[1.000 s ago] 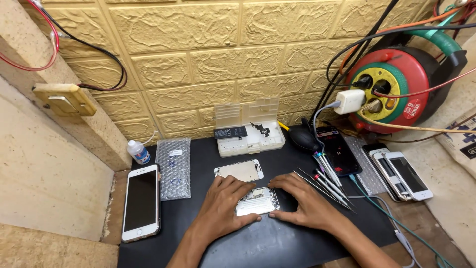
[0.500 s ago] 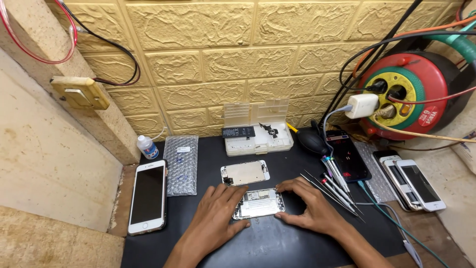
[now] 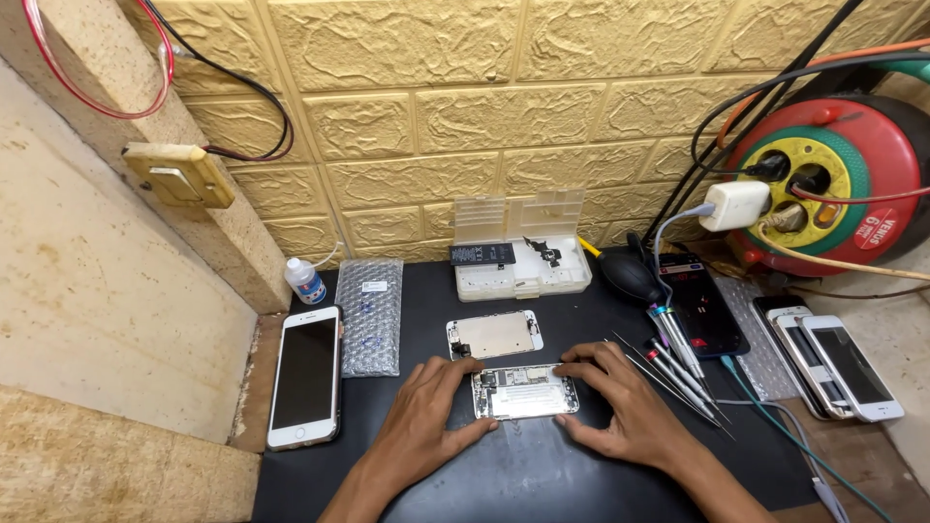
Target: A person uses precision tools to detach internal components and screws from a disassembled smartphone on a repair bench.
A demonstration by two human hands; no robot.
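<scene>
An opened phone body with its circuit parts showing lies on the black mat. My left hand rests on the mat and touches the phone body's left end with thumb and fingers. My right hand holds the right end, fingers on its top corner. Just behind lies a detached phone screen panel, face down.
A white phone and a bubble-wrap pouch lie to the left, beside a small bottle. A clear parts tray stands at the back. Screwdrivers and tweezers, a dark blower, more phones and a cable reel are on the right.
Both hands stay on the phone body; the left fingers have slid off its top toward the left end. The view has shifted slightly.
</scene>
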